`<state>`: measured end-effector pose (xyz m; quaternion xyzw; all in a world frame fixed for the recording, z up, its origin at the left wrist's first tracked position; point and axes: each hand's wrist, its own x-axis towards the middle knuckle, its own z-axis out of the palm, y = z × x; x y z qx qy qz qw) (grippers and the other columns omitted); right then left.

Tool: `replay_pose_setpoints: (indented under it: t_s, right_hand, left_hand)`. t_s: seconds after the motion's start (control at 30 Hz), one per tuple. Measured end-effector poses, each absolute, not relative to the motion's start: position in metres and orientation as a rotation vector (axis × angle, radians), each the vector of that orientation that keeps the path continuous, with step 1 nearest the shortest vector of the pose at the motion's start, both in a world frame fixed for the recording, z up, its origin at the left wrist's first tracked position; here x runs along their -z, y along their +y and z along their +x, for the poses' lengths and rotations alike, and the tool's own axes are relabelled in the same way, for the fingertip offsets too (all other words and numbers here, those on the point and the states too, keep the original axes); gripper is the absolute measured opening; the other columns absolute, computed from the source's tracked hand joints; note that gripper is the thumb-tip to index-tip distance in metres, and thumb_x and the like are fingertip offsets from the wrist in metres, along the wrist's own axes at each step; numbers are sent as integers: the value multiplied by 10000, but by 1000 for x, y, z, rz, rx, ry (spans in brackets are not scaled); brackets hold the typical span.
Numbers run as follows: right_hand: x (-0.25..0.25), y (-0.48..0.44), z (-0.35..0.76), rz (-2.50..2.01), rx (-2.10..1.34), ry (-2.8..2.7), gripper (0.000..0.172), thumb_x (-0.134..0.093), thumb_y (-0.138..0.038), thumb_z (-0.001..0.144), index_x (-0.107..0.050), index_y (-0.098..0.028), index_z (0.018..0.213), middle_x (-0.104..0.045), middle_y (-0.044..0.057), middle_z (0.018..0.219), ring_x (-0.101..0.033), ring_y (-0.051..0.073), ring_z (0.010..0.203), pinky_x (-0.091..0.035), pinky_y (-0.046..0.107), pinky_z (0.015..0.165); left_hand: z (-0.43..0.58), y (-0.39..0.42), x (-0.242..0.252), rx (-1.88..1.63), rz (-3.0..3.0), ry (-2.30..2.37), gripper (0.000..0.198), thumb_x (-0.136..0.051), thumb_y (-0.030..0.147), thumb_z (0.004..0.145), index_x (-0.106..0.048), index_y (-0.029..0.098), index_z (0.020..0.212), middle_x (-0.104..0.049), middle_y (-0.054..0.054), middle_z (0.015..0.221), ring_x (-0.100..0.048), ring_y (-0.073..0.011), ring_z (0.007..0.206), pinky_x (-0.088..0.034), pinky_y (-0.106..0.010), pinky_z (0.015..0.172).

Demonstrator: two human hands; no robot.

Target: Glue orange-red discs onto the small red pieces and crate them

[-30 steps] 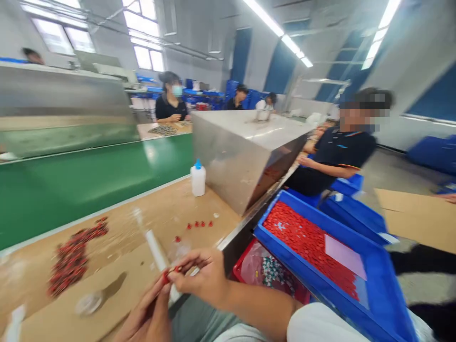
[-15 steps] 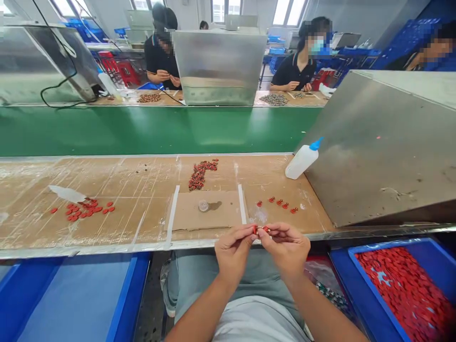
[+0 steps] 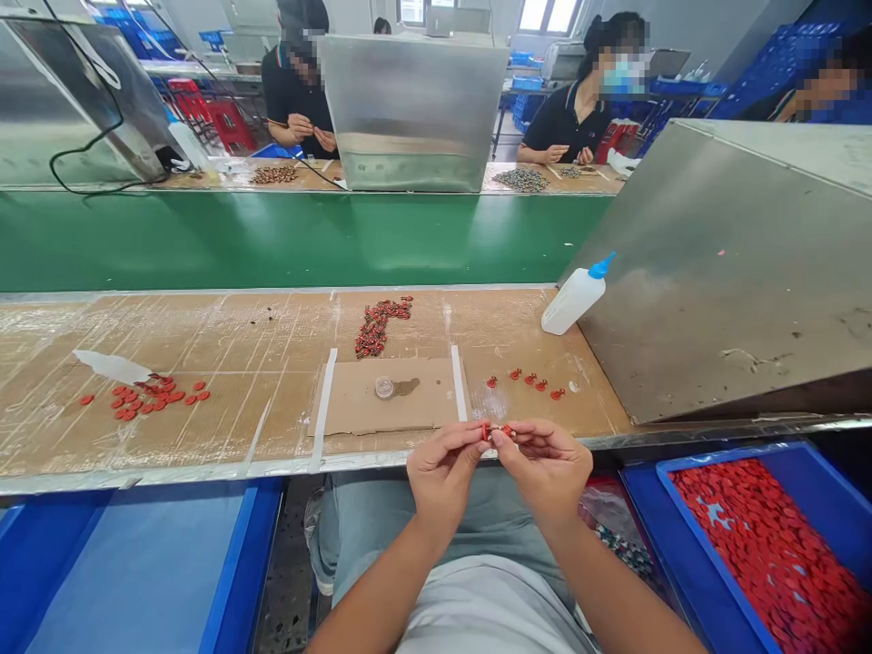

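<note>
Barely shifted since the prior frame: left hand (image 3: pixel 441 472) and right hand (image 3: pixel 545 469), fingers closed, jointly pinching one small red part (image 3: pixel 496 432), held just above the near edge of the worktop (image 3: pixel 272 363).

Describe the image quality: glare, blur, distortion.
In the head view, the windows are blown out, pale glare streaks the green conveyor belt, and wide-angle distortion makes the stainless steel housing lean; the small red part in the fingers looks fairly sharp.

Hands (image 3: pixel 543 470) just before the bench (image 3: pixel 272 329), squeeze bottle (image 3: pixel 573 302) on it beside steel housing (image 3: pixel 722 272).
</note>
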<state>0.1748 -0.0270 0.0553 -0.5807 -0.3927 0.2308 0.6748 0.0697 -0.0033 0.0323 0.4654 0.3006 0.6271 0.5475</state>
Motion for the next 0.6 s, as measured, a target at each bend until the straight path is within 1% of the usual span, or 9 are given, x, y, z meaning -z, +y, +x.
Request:
replay_pose_setpoints:
  t_s: [0.17, 0.3, 0.47, 0.6]
  right_hand:
    - [-57, -26, 175, -1264, -478, -927, 176, -813, -203, 636, -696, -178, 765, -735, 36, 692, -702, 159, 579, -604, 235, 567]
    - [-55, -27, 176, -1206, -431, -963, 187, -808, -166, 633, -693, -191, 779, -733, 25, 696, -700, 155, 579, -608, 247, 586]
    - [-54, -26, 174, -1222, -359, -978, 181, -810, -181, 626, -688, -190, 759, -723, 28, 674, -687, 157, 559, -596, 253, 554]
    - [-55, -25, 170, -1215, -324, -937, 175, -810, -181, 614, -679, -189, 728, -712, 18, 643, -678, 149, 538, -589, 242, 540]
  left_hand:
    - [68, -3, -32, -1494, 1147, 742, 155, -708, 129, 765, -747, 222, 882, -741, -66, 976, -696, -214, 930, -581, -365, 823]
    - [68, -2, -30, -1514, 1184, 702, 201, -694, 105, 772, -741, 240, 913, -726, -59, 1004, -685, -202, 944, -575, -354, 827]
    - [69, -1, -29, -1529, 1184, 692, 185, -686, 101, 779, -731, 232, 901, -698, -48, 942, -674, -184, 902, -571, -333, 790]
    - [70, -2, -30, -1516, 1162, 691, 169, -672, 92, 789, -718, 222, 886, -686, -44, 926, -667, -181, 907, -563, -333, 799]
